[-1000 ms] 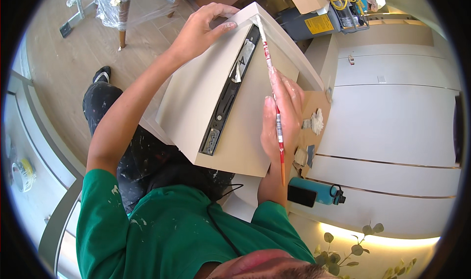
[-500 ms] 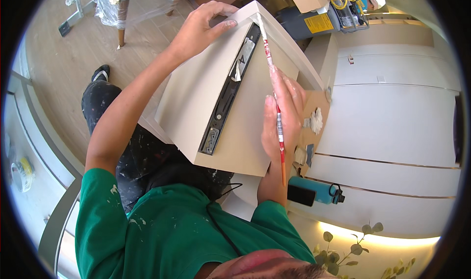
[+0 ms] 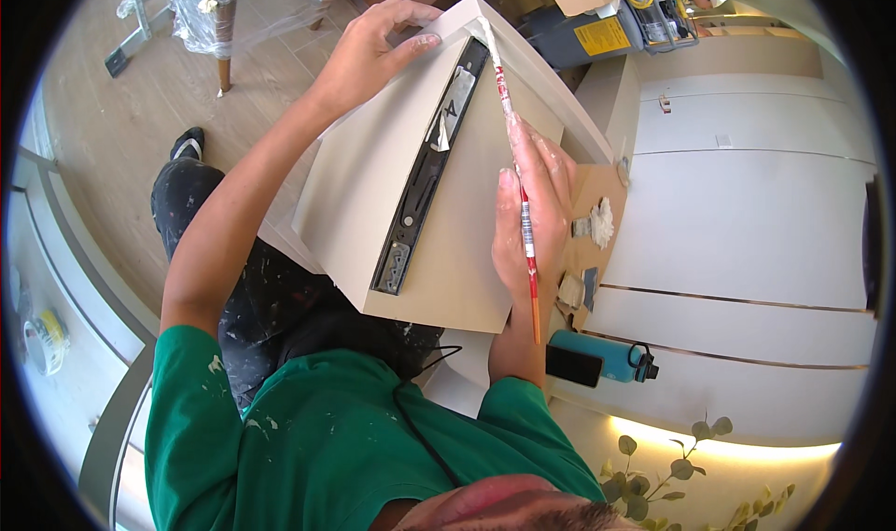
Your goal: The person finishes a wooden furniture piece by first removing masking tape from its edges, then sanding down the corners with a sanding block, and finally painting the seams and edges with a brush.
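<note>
A cream drawer (image 3: 347, 195) rests across my lap, tilted, with its front panel at the far end. A black metal drawer runner (image 3: 422, 195) is fixed along the side facing up. My left hand (image 3: 385, 53) grips the far left corner of the front panel, its thumb on the near face and its other fingers partly hidden behind the edge. In my right hand (image 3: 537, 209) is a slim paintbrush (image 3: 529, 237) with a red and orange handle, spattered white. Its white-coated bristles touch the inner face of the panel near the top corner, close to the runner's end.
To the right, a wooden board (image 3: 583, 242) carries white-smeared bits. A blue bottle (image 3: 611, 358) and a dark phone (image 3: 573, 367) lie beside white cabinets (image 3: 747, 223). A grey machine (image 3: 597, 38) with yellow cable stands beyond. Plastic-wrapped furniture (image 3: 215, 18) is at far left.
The drawer and both hands have shifted slightly left and up in the view. The brush tip stays at the panel's inner corner, and both grips are unchanged.
</note>
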A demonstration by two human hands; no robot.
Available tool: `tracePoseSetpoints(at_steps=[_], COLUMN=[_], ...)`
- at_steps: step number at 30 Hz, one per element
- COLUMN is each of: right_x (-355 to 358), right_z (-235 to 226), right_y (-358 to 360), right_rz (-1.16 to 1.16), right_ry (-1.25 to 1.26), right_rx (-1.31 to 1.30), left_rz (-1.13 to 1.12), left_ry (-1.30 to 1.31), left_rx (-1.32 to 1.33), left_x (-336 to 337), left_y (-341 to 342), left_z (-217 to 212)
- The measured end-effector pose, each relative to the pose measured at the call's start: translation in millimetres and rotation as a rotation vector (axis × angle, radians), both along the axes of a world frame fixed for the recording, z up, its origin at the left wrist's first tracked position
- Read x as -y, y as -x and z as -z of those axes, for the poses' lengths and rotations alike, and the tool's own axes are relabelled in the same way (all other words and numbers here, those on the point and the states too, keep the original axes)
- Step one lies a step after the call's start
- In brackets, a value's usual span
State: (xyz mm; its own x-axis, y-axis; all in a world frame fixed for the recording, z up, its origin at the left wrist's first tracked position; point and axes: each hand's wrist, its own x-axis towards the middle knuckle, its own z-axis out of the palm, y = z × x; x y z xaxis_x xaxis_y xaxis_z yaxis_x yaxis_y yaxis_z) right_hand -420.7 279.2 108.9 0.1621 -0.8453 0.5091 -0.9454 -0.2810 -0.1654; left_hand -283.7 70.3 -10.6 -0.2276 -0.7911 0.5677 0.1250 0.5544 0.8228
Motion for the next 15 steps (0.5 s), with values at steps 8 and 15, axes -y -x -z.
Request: tracePoseSetpoints(at_steps=[8,15], right_x=[-3.9,-9.4], right_z=[-0.8,0.8], right_y=[2.1,8.0], right_rz=[0.022,0.044], right_ry=[-0.002,-0.001], right_rx=[0.006,0.029], left_rz=[0.007,-0.004], left_ry=[-0.014,-0.009], left_rx=[-0.021,-0.004], left_x=[0.5,-0.5], left_y=[0.5,1.0], left_z=[0.2,-1.3])
